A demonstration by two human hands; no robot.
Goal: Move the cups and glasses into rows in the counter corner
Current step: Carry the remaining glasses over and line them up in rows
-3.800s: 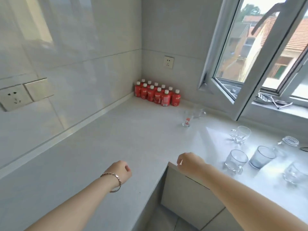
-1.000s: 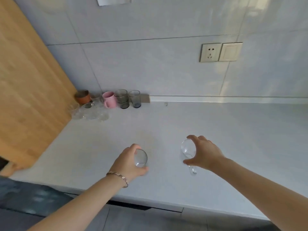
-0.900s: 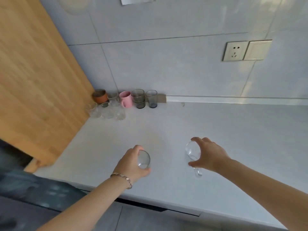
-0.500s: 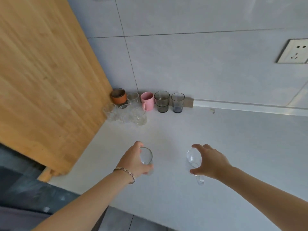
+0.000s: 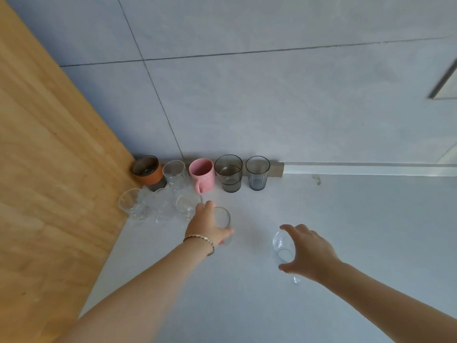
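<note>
My left hand (image 5: 206,225) grips a clear glass (image 5: 223,220) just right of the front row of clear glasses (image 5: 158,206) in the counter corner. My right hand (image 5: 309,253) holds a clear handled glass cup (image 5: 282,246) above the counter, further right and nearer to me. The back row along the wall holds an orange-banded cup (image 5: 148,170), a clear glass (image 5: 175,173), a pink mug (image 5: 202,175), a smoky glass (image 5: 228,172) and a grey ribbed glass (image 5: 257,172).
A wooden panel (image 5: 49,169) forms the left side of the corner. The tiled wall (image 5: 272,95) runs behind the back row. Light grey counter (image 5: 358,219) stretches to the right, with a small dark speck (image 5: 317,179) near the wall.
Both hands, each holding a glass, have moved toward the corner. My left hand's glass has come up beside the front row; the view has closed in on the corner.
</note>
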